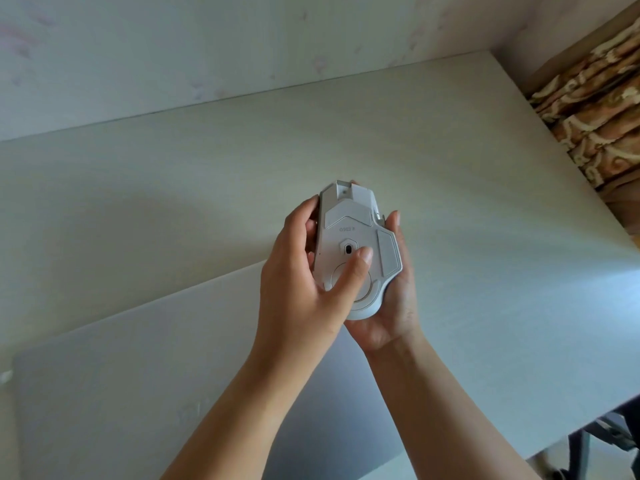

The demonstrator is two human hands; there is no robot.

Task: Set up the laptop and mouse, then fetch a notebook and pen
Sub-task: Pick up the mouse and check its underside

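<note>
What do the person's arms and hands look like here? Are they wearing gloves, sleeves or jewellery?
Both are bare. The left hand and right hand have no gloves, and no rings show on the visible fingers. No watch or bracelet is at either wrist, and no sleeve covers either forearm as far as the picture reaches. The fingernails are short and unpainted.

Laptop [145, 393] cut by bottom edge; mouse [356, 233] top hidden
</note>
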